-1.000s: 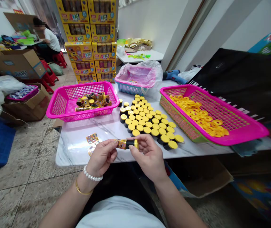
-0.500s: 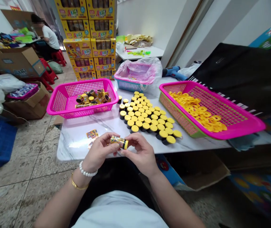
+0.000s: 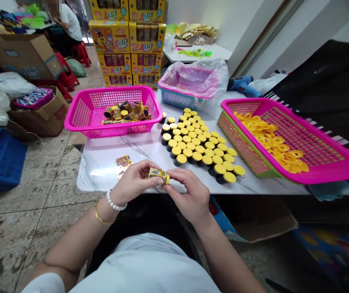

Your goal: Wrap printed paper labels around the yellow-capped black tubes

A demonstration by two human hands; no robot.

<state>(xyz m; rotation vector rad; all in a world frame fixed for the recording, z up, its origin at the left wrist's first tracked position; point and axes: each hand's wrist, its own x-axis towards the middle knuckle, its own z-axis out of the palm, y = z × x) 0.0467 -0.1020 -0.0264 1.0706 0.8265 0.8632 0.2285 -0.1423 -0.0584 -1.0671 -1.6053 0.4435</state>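
Between my two hands, just above the table's front edge, lies a small cylindrical container point(image 3: 157, 174) on its side, with a printed yellow label and a yellow cap. My left hand point(image 3: 136, 179) grips its labelled body with thumb and fingers. At the capped end, my right hand point(image 3: 189, 191) pinches the yellow cap. Loose printed labels point(image 3: 123, 160) lie on the table beside my left hand. Beyond my right hand, several black containers with yellow lids point(image 3: 197, 156) stand upright in a close group.
A pink basket point(image 3: 79, 122) at the left holds several labelled containers. Another pink basket point(image 3: 323, 173) at the right holds yellow rings point(image 3: 276, 146). Behind stand a plastic-lined basket point(image 3: 174, 97), a blue power tool point(image 3: 243, 85) and stacked yellow boxes point(image 3: 146, 38). A person sits at the far left.
The container has turned in my fingers, so a barcode-like part of the label now faces up. My right fingers have closed in on the cap. The whole view has shifted slightly.
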